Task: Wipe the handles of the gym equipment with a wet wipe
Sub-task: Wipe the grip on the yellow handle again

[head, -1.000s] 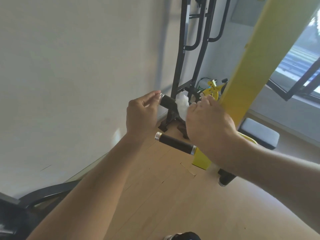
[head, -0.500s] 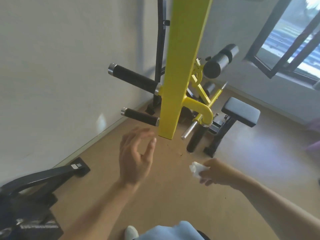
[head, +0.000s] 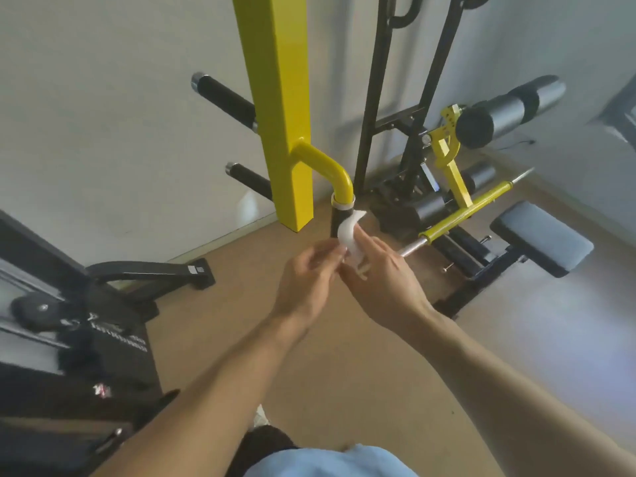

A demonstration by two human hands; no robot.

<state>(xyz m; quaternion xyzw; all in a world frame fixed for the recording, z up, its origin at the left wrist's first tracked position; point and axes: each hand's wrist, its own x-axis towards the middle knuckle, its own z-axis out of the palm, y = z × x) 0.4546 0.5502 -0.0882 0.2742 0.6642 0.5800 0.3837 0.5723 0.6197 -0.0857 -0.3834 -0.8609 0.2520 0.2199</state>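
A yellow square post (head: 278,108) carries a curved yellow tube that ends in a black downward handle (head: 338,220). My right hand (head: 382,277) presses a white wet wipe (head: 349,237) against that handle's lower part. My left hand (head: 308,278) is right beside it, its fingertips touching the wipe's edge; the handle's bottom end is hidden behind both hands. Two more black handles stick out to the left of the post, an upper one (head: 225,99) and a lower one (head: 249,177).
A black frame (head: 409,98) and a yellow lever with dark foam rollers (head: 506,111) stand behind the post. A padded bench seat (head: 540,237) lies to the right, and black machine parts (head: 86,304) to the left. A wall is close on the left.
Both hands rose from low over the floor to the downward handle. The wipe, held free in my right hand before, now lies against the handle. One second ago it was on the upper left handle.
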